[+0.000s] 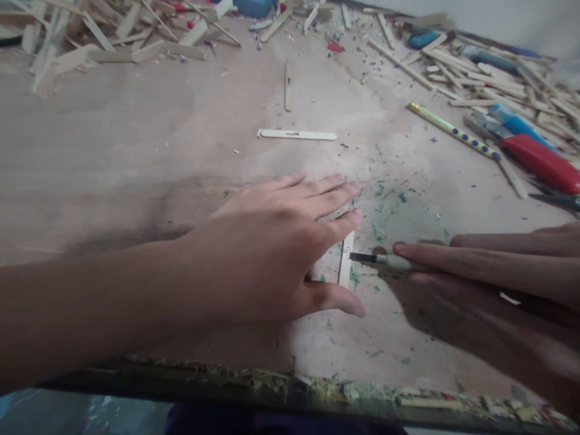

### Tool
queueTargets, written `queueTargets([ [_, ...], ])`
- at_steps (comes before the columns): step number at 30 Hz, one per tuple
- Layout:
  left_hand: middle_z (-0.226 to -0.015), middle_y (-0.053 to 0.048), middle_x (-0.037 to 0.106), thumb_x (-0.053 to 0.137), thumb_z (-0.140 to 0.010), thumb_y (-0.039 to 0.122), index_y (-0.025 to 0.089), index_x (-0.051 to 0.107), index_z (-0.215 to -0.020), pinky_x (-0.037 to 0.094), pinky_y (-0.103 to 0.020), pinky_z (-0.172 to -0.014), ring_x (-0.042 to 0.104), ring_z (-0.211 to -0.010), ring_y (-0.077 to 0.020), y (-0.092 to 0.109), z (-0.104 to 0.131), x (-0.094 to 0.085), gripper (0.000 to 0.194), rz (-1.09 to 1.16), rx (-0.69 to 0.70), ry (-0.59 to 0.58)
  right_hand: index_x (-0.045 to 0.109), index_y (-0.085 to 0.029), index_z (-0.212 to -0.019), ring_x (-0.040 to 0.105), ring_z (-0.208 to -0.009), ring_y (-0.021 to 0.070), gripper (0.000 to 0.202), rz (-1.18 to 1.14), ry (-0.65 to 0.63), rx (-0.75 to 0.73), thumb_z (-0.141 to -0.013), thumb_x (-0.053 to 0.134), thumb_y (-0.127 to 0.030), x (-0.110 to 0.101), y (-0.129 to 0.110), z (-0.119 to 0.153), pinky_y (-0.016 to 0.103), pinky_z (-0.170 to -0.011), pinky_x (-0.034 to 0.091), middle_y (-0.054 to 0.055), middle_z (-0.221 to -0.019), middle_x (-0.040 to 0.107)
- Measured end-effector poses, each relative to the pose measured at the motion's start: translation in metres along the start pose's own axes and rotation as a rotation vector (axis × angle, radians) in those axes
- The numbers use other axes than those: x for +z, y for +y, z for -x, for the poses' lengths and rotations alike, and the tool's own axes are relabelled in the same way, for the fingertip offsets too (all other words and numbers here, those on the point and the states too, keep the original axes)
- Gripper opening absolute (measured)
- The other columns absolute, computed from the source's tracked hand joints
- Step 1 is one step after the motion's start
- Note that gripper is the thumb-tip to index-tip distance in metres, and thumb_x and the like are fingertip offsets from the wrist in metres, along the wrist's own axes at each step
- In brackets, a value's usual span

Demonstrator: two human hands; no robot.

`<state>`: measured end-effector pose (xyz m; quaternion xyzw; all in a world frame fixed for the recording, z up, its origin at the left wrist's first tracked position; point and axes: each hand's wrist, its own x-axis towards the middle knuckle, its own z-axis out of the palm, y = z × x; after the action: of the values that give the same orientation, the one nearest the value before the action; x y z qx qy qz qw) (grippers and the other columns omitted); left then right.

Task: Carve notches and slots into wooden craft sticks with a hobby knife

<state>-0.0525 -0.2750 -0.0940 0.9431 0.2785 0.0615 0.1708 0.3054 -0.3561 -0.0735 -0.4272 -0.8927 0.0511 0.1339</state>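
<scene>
Left hand (290, 248) spread wide over the stick (345, 273), right hand (493, 260) gripping the chisel (399, 262) at its mark; looks like carving, likely calls for steady stick, light pressure.

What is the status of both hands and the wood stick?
Left hand flat, pressing wood stick. Right hand holding small blade at stick's marking. Pencil aside, not in way.

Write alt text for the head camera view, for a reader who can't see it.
A left hand presses a pale wooden stick flat on a worktable, while a right hand brings the metal blade of a slim tool to the stick's marked middle. Beyond lie two more sticks, a yellow pencil, a red-handled cutter and piles of wood scraps.
</scene>
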Motion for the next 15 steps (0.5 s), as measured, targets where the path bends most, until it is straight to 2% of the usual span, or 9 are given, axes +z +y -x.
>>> queueTargets([
  [4,-0.207,-0.019,0.045,0.084,-0.114,0.094,0.017,0.066,-0.192,0.037,-0.065,-0.165,0.045,-0.196,-0.0474,0.001,-0.002,-0.002,0.111,0.016,-0.011,-0.028,0.086,-0.054,-0.164,0.083,-0.067,0.0249,0.042,-0.145,-0.073,0.006,-0.122,0.082,-0.046,-0.008,-0.01,-0.016,0.042,-0.051,0.06,-0.003,-0.101,0.093],
  [6,-0.207,-0.018,0.045,0.083,-0.114,0.094,0.018,0.066,-0.192,0.036,-0.065,-0.165,0.044,-0.197,-0.0477,0.001,-0.002,-0.003,0.111,0.02,-0.017,-0.031,0.082,-0.051,-0.168,0.086,-0.068,0.0236,0.044,-0.174,-0.107,-0.002,-0.127,0.073,-0.036,-0.01,-0.017,-0.02,0.042,-0.05,0.061,-0.004,-0.11,0.096],
  [10,-0.206,-0.018,0.049,0.083,-0.115,0.093,0.018,0.069,-0.19,0.038,-0.063,-0.164,0.045,-0.196,-0.0462,0.0,0.0,0.001,0.107,0.015,-0.006,-0.004,0.082,-0.047,-0.159,0.094,-0.081,0.0213,0.033,-0.17,-0.107,0.006,-0.132,0.065,-0.041,-0.011,-0.024,-0.023,0.034,-0.061,0.071,-0.008,-0.129,0.099],
  [12,-0.205,-0.019,0.049,0.083,-0.115,0.093,0.017,0.069,-0.19,0.039,-0.064,-0.164,0.046,-0.196,-0.0466,0.0,0.002,0.002,0.108,0.014,0.0,0.013,0.082,-0.047,-0.154,0.091,-0.075,0.0194,0.029,-0.2,-0.1,0.025,-0.133,0.064,-0.04,-0.01,-0.025,-0.024,0.033,-0.058,0.068,-0.009,-0.122,0.099],
  [15,-0.206,-0.019,0.047,0.083,-0.115,0.093,0.017,0.069,-0.19,0.039,-0.068,-0.164,0.047,-0.195,-0.0485,0.0,0.002,0.001,0.108,0.022,-0.005,0.013,0.079,-0.047,-0.154,0.085,-0.066,0.0199,0.03,-0.198,-0.119,0.006,-0.133,0.061,-0.035,-0.009,-0.026,-0.03,0.038,-0.049,0.056,-0.008,-0.106,0.094],
])
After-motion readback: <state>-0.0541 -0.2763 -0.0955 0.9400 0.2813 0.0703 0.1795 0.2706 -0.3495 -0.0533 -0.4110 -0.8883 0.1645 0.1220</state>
